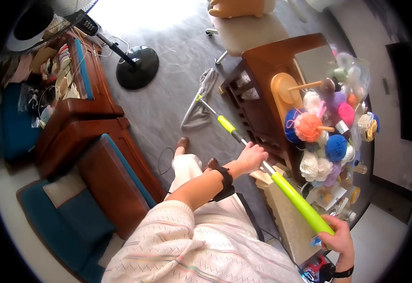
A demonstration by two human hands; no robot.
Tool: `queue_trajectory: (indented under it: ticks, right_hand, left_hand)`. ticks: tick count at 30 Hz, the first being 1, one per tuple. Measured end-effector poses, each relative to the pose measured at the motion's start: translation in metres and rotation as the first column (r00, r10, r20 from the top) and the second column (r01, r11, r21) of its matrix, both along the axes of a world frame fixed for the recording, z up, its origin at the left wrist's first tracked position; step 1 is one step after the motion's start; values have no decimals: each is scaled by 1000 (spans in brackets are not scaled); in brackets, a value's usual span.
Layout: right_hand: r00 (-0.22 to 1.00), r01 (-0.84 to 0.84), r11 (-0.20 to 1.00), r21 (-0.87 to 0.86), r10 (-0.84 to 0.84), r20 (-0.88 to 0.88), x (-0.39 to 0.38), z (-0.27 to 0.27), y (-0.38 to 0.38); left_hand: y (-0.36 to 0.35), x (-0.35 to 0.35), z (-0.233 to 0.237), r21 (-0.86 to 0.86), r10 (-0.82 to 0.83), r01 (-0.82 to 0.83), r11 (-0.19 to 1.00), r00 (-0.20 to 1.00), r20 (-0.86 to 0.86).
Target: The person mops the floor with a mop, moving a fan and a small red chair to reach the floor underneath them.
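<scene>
With fingers of left hand (pixel 252 157) and right hand (pixel 338 233) curled round lime-green-and-silver tubular pole (pixel 299 199), apparently mopping with limp grey cloth (pixel 199 116) beside brown wooden desk (pixel 281 48), next needing steady guidance.

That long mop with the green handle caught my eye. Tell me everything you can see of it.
The mop has a silvery, metal-looking pole with a bright green grip at the near end, a shorter green-and-black section partway down and a small green joint at the head. Its grey, cloth-like head lies on the grey floor. The pole slants upward; the left hand grasps its middle, the right hand the grip's end.
</scene>
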State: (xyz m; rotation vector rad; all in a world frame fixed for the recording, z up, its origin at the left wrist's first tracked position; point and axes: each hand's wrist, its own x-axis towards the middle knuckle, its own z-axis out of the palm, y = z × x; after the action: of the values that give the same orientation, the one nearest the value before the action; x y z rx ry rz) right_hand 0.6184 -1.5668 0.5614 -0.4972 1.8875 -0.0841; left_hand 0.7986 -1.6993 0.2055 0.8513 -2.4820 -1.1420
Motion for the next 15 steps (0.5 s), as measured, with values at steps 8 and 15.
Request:
queue_trajectory:
  ticks: [8, 15]
  right_hand:
    - [1000, -23, 998, -59, 22, -19, 70, -26, -110]
    - [967, -235, 916, -325, 253, 13, 156, -118, -238]
  left_hand:
    - [-125, 66, -24, -32, 160, -162, 986, 986, -53]
    - [-321, 158, -75, -247, 94, -26, 969, 959, 269]
